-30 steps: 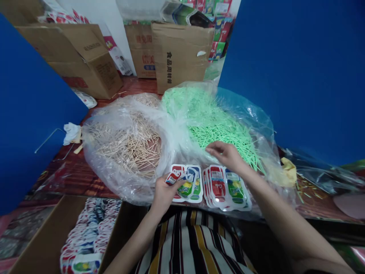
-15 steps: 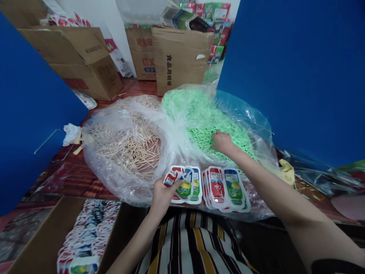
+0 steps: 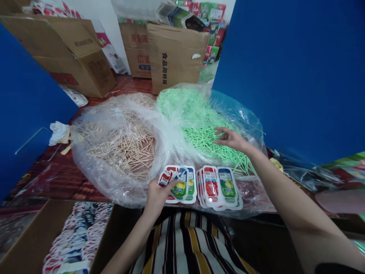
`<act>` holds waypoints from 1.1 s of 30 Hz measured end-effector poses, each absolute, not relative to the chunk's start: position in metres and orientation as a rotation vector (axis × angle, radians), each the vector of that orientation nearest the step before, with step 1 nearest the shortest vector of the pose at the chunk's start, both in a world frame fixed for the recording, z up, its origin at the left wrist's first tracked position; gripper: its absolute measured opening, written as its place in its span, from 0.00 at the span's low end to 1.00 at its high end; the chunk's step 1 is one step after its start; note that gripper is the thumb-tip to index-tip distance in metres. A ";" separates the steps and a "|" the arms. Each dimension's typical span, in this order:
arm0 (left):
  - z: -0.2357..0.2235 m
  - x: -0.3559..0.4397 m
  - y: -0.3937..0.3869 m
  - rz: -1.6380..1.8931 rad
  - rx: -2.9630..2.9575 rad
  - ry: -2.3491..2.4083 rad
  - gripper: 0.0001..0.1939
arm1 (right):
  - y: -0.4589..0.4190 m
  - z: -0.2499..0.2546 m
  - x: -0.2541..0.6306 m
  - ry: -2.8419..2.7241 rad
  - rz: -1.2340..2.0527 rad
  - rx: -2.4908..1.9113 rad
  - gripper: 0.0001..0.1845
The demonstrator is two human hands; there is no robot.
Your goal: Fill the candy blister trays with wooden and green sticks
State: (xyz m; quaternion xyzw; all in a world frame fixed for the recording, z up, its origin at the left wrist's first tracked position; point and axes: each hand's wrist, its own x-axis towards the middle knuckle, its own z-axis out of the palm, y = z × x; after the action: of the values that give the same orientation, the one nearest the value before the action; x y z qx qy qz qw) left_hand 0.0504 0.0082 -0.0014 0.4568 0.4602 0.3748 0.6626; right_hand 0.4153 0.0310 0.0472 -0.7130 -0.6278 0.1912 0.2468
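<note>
My left hand pinches several small flat packs with red Cola and green-blue Sprite prints, fanned out at the table's front edge. Right of it lies a second overlapping batch of Cola and Sprite packs. My right hand hovers over the heap of green sticks in a clear plastic bag, its fingers apart and nothing visible between them. Beside the green heap, on the left, a clear bag holds pale beige sticks.
Below the table at left, an open carton contains rows of packs. Brown cardboard boxes stand at the back, and another box is at back left. Blue panels flank the table. A white crumpled cloth lies at left.
My right hand has lifted slightly off the green sticks and its fingers have spread. My left hand still grips the packs. The whole view has shifted a little.
</note>
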 end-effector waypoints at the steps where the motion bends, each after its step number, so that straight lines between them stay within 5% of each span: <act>1: -0.001 0.052 0.008 0.842 1.024 1.040 0.16 | 0.027 0.047 0.417 -1.696 0.561 -1.952 0.35; 8: -0.002 0.057 0.005 0.816 0.999 1.063 0.16 | 0.018 0.040 0.397 -2.092 0.036 -2.537 0.34; 15: 0.000 0.057 0.004 0.809 1.053 1.066 0.15 | 0.034 0.035 0.367 -2.188 -0.206 -2.546 0.14; 33: 0.003 0.058 0.003 0.800 1.063 1.037 0.16 | 0.034 0.031 0.396 -2.133 0.033 -2.510 0.11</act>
State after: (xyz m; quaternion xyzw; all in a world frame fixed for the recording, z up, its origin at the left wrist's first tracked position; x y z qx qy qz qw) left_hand 0.0578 0.0027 0.0028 0.4708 0.4590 0.3541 0.6650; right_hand 0.3957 0.0344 0.0307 -0.7597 -0.6457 0.0099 -0.0762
